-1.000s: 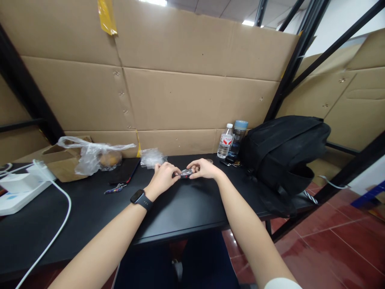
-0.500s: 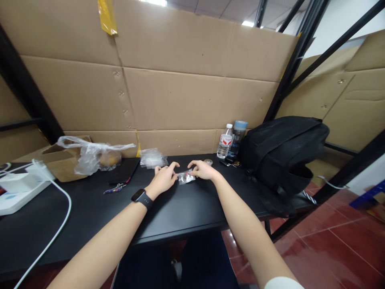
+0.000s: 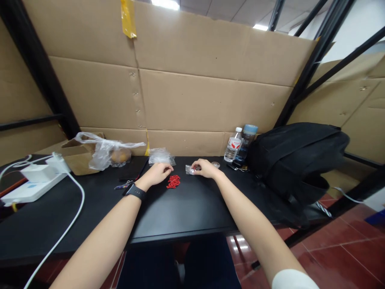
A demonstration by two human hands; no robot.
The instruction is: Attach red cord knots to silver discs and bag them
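On the black tabletop lies a small heap of red, looped, cord-like pieces [image 3: 173, 182]; their exact kind is too small to tell. My left hand [image 3: 157, 174], with a dark watch on the wrist, is just left of the heap. Its fingers are loosely bent with the thumb slightly apart, and nothing shows between them. My right hand [image 3: 205, 167] is closed on a small clear plastic bag [image 3: 189, 170], which pokes out left of the fingertips; its contents are partly hidden. Behind my left hand lies a stack of clear plastic bags [image 3: 161, 155].
A water bottle [image 3: 233, 145] and a blue-lidded bottle [image 3: 247, 140] stand at the back right, beside a black backpack [image 3: 296, 160]. On the left are a knotted plastic bag [image 3: 104, 152], a cardboard box [image 3: 82, 158] and a white power strip [image 3: 39, 186] with cable. Cardboard walls the back.
My hands have moved apart, the right one keeping the small bag. A red heap now shows on the table between them. The view has turned slightly left.
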